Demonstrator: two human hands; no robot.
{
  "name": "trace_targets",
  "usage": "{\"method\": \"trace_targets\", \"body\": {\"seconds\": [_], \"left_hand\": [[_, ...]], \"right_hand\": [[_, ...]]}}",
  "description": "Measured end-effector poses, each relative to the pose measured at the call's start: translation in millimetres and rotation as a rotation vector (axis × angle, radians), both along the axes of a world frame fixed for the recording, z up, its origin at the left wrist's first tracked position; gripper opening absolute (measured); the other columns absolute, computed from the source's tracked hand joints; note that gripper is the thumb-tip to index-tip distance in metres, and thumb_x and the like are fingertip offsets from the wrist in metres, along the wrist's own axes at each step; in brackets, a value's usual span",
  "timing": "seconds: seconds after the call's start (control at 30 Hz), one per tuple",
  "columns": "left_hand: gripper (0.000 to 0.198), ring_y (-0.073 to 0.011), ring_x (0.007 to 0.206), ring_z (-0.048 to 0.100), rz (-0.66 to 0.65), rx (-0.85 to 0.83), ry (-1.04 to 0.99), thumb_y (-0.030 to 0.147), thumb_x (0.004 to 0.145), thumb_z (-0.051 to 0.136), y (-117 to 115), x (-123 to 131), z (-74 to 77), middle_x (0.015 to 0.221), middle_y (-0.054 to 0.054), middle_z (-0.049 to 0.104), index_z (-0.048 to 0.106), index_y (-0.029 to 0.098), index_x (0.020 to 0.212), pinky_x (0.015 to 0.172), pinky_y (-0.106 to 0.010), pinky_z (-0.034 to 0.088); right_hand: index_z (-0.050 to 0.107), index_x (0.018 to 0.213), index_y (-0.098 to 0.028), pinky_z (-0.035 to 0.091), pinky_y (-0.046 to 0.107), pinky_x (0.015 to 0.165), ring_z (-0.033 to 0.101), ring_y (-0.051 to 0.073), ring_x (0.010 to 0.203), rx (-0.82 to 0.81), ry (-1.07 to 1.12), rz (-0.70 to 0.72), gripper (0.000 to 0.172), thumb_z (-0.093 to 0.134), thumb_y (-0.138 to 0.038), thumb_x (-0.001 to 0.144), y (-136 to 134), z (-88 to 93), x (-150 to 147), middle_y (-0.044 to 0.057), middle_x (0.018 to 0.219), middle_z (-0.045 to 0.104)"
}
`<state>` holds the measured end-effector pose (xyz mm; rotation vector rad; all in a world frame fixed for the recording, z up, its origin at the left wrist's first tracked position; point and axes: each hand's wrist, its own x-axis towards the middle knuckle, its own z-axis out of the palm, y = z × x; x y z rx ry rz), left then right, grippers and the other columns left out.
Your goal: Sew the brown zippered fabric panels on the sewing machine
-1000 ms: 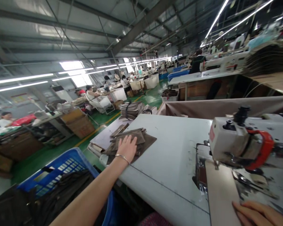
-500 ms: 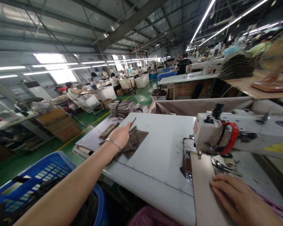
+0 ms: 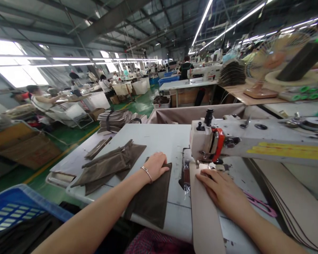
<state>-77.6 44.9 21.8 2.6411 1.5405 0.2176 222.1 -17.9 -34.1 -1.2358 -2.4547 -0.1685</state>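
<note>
My left hand point(image 3: 157, 166), with a bangle at the wrist, is closed on the upper edge of a dark brown fabric panel point(image 3: 155, 203). The panel lies on the white machine table point(image 3: 159, 135), its lower end near the front edge. My right hand point(image 3: 222, 187) rests with fingers stretched out on a long beige strip point(image 3: 205, 211). The strip's far end is under the needle area of a sewing machine point(image 3: 204, 141). More dark brown fabric pieces point(image 3: 108, 164) lie in a loose pile left of my left hand.
A blue basket point(image 3: 23, 201) with dark fabric stands at the lower left. Bundled pieces point(image 3: 113, 120) sit at the table's far left corner. Pink-handled scissors point(image 3: 262, 204) and stacked beige strips point(image 3: 288, 197) lie to the right. A fan point(image 3: 262, 70) stands behind; people work farther off.
My left hand has come back from the pile toward the machine, bringing a dark brown panel. My right hand has moved up the beige strip nearer the needle. The view has swung right.
</note>
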Motion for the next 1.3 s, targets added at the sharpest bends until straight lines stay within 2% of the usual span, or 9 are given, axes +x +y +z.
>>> {"method": "trace_targets", "body": {"seconds": [0.1,0.27,0.37,0.47,0.57,0.63,0.73,0.93,1.3], "left_hand": [[0.014,-0.0198,0.088,0.053,0.022,-0.015,-0.032,0.026,0.086,0.063,-0.9,-5.0,-2.0,0.088,-0.003,0.057,0.051,0.019,0.087,0.082,-0.033,0.044],[0.018,-0.0235,0.088,0.052,0.144,0.016,-0.051,0.033,0.088,0.057,-16.4,-5.2,-7.6,0.086,-0.005,0.054,0.048,0.018,0.081,0.083,-0.038,0.041],[0.017,-0.0197,0.073,0.053,0.170,-0.024,-0.062,0.034,0.092,0.050,-25.0,-1.6,-5.3,0.077,-0.002,0.054,0.049,0.018,0.084,0.071,-0.034,0.043],[0.017,-0.0158,0.067,0.053,0.089,-0.149,-0.205,0.036,0.094,0.047,-24.4,9.6,3.5,0.072,0.002,0.055,0.052,0.020,0.097,0.065,-0.028,0.042],[0.018,-0.0149,0.077,0.057,-0.031,-0.254,-0.399,0.032,0.089,0.058,-15.6,33.1,11.0,0.083,0.002,0.061,0.056,0.020,0.102,0.070,-0.026,0.044],[0.016,-0.0159,0.083,0.058,-0.100,-0.271,-0.436,0.027,0.085,0.063,-8.6,52.8,11.1,0.090,0.000,0.063,0.062,0.020,0.098,0.075,-0.026,0.045],[0.013,-0.0168,0.089,0.060,-0.175,-0.258,-0.432,0.019,0.086,0.058,-0.8,78.5,4.4,0.091,-0.002,0.065,0.069,0.020,0.094,0.082,-0.028,0.046],[0.006,-0.0168,0.075,0.061,-0.025,-0.224,-0.425,0.017,0.078,0.062,5.2,97.9,-6.4,0.079,-0.003,0.067,0.069,0.017,0.078,0.069,-0.026,0.046],[0.010,-0.0161,0.070,0.060,-0.003,-0.203,-0.419,0.018,0.079,0.058,7.2,102.8,-6.7,0.074,-0.003,0.067,0.066,0.016,0.074,0.062,-0.024,0.043]], "right_hand": [[0.055,0.129,-0.024,0.043,0.046,0.094,0.053,0.026,0.110,0.003,0.010,-0.015,0.036,0.049,-0.023,0.094,0.0,-0.3,-2.8,0.006,0.128,0.056],[0.056,0.126,-0.021,0.042,0.046,0.091,0.054,0.026,0.108,0.013,0.021,-0.033,0.033,0.044,-0.025,0.097,0.3,1.6,-5.9,0.009,0.128,0.057],[0.056,0.125,-0.021,0.042,0.046,0.089,0.055,0.026,0.107,0.013,0.017,-0.037,0.032,0.044,-0.024,0.096,-1.5,4.5,-6.8,0.009,0.130,0.056],[0.056,0.124,-0.020,0.042,0.045,0.088,0.055,0.027,0.107,0.011,0.017,-0.045,0.031,0.045,-0.023,0.096,-3.4,7.2,-7.6,0.008,0.129,0.057],[0.054,0.126,-0.016,0.041,0.044,0.088,0.056,0.026,0.106,0.005,0.021,-0.057,0.032,0.044,-0.024,0.097,-4.6,9.2,-7.8,0.011,0.125,0.060],[0.049,0.132,-0.014,0.041,0.043,0.087,0.055,0.026,0.106,-0.004,0.020,-0.056,0.036,0.044,-0.024,0.097,-4.9,10.6,-7.5,0.012,0.125,0.059],[0.039,0.142,-0.018,0.040,0.043,0.087,0.054,0.026,0.107,-0.021,0.005,-0.043,0.046,0.045,-0.023,0.096,-5.1,12.8,-7.5,0.010,0.132,0.055],[0.043,0.141,-0.017,0.040,0.043,0.085,0.054,0.027,0.106,-0.028,-0.006,-0.064,0.045,0.044,-0.021,0.096,-6.3,14.7,-9.1,0.011,0.135,0.053],[0.045,0.139,-0.015,0.042,0.043,0.086,0.056,0.028,0.107,-0.004,0.018,-0.071,0.044,0.045,-0.022,0.095,-5.9,12.1,-9.4,0.013,0.133,0.054]]}}
